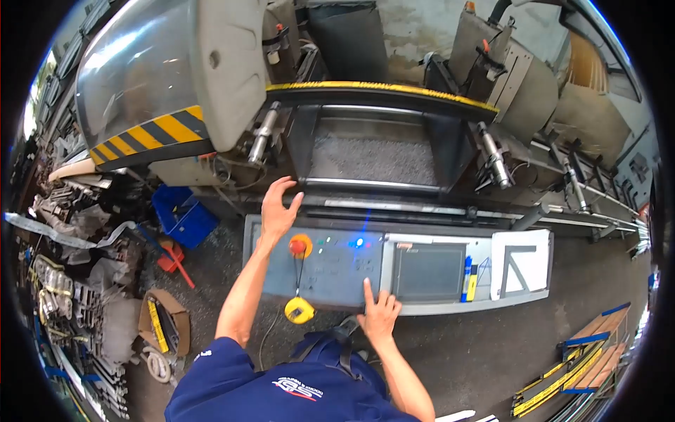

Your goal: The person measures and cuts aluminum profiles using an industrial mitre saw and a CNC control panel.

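Observation:
My left hand (pixel 279 209) is held over the far left part of a grey control panel (pixel 330 271), thumb and fingers apart with nothing between them. Just below it sits a red emergency stop button (pixel 298 245) on an orange base. A yellow tape measure (pixel 299 310) hangs from there on a cord. At the panel's near edge is my right hand (pixel 380 314), its index finger stretched onto or just over the panel's surface; contact is hard to tell. To its right is a dark screen (pixel 429 271). A blue light (pixel 359 243) glows on the panel.
Beyond the panel stands a machine with a yellow-edged bar (pixel 380 89) and a striped clear guard (pixel 151 133). A blue crate (pixel 183 216), red dustpan (pixel 171 257) and cardboard box (pixel 169 320) lie left. Right are a white sheet (pixel 520 264) and slatted racks (pixel 576 359).

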A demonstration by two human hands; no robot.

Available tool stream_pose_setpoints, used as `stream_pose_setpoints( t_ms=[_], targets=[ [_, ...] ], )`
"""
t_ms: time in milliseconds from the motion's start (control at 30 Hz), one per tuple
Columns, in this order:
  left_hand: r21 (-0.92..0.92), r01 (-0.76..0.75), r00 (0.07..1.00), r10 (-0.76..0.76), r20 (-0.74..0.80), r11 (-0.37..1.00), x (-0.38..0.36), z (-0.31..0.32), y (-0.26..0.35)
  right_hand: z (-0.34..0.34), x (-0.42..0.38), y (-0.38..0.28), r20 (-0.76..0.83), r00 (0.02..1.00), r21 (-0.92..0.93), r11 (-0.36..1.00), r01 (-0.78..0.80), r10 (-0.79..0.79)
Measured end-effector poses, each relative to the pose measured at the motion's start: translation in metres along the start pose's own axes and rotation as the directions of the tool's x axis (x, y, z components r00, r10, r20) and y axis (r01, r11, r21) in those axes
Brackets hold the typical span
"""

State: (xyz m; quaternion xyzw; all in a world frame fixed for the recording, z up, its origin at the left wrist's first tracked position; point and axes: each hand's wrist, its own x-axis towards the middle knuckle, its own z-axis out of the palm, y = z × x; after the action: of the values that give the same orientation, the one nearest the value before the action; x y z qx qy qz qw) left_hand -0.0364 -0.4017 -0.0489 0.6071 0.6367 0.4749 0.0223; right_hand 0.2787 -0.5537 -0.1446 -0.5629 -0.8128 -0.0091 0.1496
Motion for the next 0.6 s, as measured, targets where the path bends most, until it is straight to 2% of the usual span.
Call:
stream_pose_setpoints(
  t_ms=[33, 133, 200, 267, 333, 400, 433, 467, 500, 533, 600],
  targets=[
    [-0.039, -0.096, 0.995, 0.097, 0.021, 0.995, 0.028, 0.013, 0.009, 0.001, 0.0, 0.0, -0.004, 1.0, 0.009, 1.0, -0.003, 0.003],
    [-0.079, -0.228, 0.965, 0.236, 0.117, 0.97, 0.109, 0.069, 0.016, 0.01, 0.001, 0.002, -0.062, 0.998, 0.0, 1.0, -0.014, 0.014],
    [-0.001, -0.302, 0.94, 0.298, 0.165, 0.953, 0.165, 0.11, 0.022, 0.018, 0.0, 0.003, -0.071, 0.996, 0.022, 0.999, -0.044, 0.045],
    [0.025, -0.326, 0.932, 0.316, 0.18, 0.945, 0.224, 0.165, -0.005, 0.02, 0.001, 0.001, -0.112, 0.991, 0.021, 0.997, -0.071, 0.073],
    [0.206, -0.406, 0.911, 0.377, 0.166, 0.89, 0.275, 0.216, -0.028, 0.025, 0.0, 0.0, -0.115, 0.988, 0.015, 0.995, -0.099, 0.1],
    [0.4, -0.395, 0.917, 0.324, 0.233, 0.827, 0.319, 0.24, -0.035, 0.029, -0.005, 0.006, -0.075, 0.994, -0.002, 0.997, -0.074, 0.074],
    [0.448, -0.393, 0.919, 0.342, 0.194, 0.803, 0.34, 0.263, -0.053, 0.026, -0.004, 0.006, -0.078, 0.992, 0.038, 0.995, -0.094, 0.097],
    [0.38, -0.398, 0.915, 0.335, 0.223, 0.835, 0.356, 0.268, -0.052, 0.023, -0.003, 0.006, -0.086, 0.989, 0.087, 0.99, -0.112, 0.119],
    [0.432, -0.403, 0.91, 0.305, 0.279, 0.807, 0.367, 0.267, -0.044, 0.021, -0.001, -0.001, -0.146, 0.985, 0.026, 0.996, -0.089, 0.092],
    [0.485, -0.428, 0.902, 0.323, 0.288, 0.763, 0.379, 0.281, -0.058, 0.014, 0.005, -0.004, -0.197, 0.97, 0.069, 0.989, -0.134, 0.145],
    [0.566, -0.457, 0.888, 0.322, 0.327, 0.686, 0.396, 0.303, -0.081, 0.008, 0.01, -0.005, -0.202, 0.963, 0.129, 0.979, -0.156, 0.18]
  ],
)
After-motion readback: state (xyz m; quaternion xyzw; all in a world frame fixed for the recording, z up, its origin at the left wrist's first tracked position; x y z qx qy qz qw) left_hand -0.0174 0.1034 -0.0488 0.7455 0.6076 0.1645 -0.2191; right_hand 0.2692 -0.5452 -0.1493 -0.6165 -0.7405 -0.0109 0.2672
